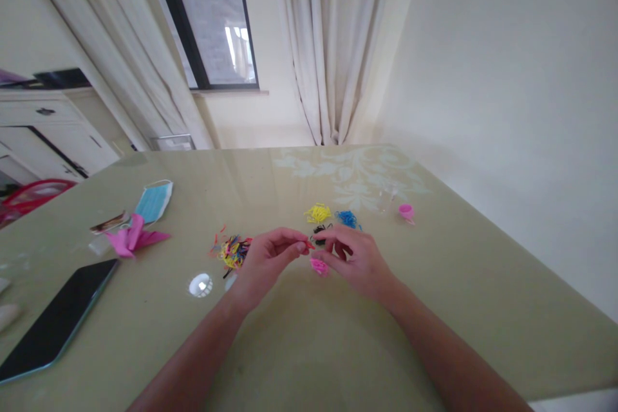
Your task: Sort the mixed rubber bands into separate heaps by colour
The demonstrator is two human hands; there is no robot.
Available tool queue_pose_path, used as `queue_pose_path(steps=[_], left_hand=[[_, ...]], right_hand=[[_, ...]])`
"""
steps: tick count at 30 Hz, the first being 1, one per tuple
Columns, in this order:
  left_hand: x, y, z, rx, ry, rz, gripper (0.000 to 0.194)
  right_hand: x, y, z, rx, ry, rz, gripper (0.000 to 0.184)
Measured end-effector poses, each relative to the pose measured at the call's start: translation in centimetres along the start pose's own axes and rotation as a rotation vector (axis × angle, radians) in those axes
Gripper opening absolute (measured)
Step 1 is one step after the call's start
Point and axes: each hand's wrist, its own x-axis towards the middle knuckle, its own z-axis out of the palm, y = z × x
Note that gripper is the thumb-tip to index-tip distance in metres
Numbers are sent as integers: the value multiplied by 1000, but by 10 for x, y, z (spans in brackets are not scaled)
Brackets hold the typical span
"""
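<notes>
My left hand [275, 257] pinches a small red rubber band [309, 245] between thumb and forefinger. Just across from it, my right hand [355, 256] is curved with thumb and forefinger apart, and nothing shows between them. Below the fingertips lies a pink pile of bands [319, 266]. Behind the hands are a yellow pile [318, 212], a blue pile [347, 219] partly covered by my right hand, and a black pile [320, 234]. Left of my left hand is a mixed-colour pile of bands [234, 251], its right side hidden by the hand.
On the table's left lie a dark tablet or phone [60, 312], a pink folded-paper bird [135, 238], a blue face mask [155, 201] and a clear round lid-like piece [200, 284]. A small pink cup [406, 212] stands right. A wall borders the table's right edge.
</notes>
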Motion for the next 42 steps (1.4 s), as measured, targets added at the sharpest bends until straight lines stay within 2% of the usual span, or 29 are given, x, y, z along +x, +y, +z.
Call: queue_pose_path(steps=[4,7,9,11,14,17,20,22,25,28,34,39,42], left_hand=[[-1,-3,4,-27,-57,-15,35],[1,-6,0,23,-44,4,34],[4,-8,-7,152,8,38,31],[8,-8,-18,430,93,92,26],[11,-6,-37,1046,177,146,28],[9,-5,-50,1477,167,46,35],[7,-6,-55,1678,163,-113,33],[6,-7,-56,1732,155,-175,34],[7,-10,-58,1745,125,-183,34],[9,-11,-60,1744,97,-168,32],[11,-9,-58,1709,132,-136,31],[12,-5,-56,1641,173,-131,26],[13,-2,-55,1602,198,-130,24]], right_hand=[[-2,-6,0,0,31,-67,21],[1,-9,-4,65,65,-23,18],[3,-10,-10,146,100,26,18],[5,-10,-17,240,139,75,21],[6,-11,-28,347,185,116,29],[6,-12,-36,403,204,146,35],[7,-12,-44,430,216,174,37],[9,-10,-50,424,206,191,36],[11,1,-60,350,130,252,34],[12,21,-69,178,31,333,33],[9,53,-83,-221,-90,434,21],[4,58,-91,-192,-250,500,24],[3,58,-91,-170,-280,512,27]])
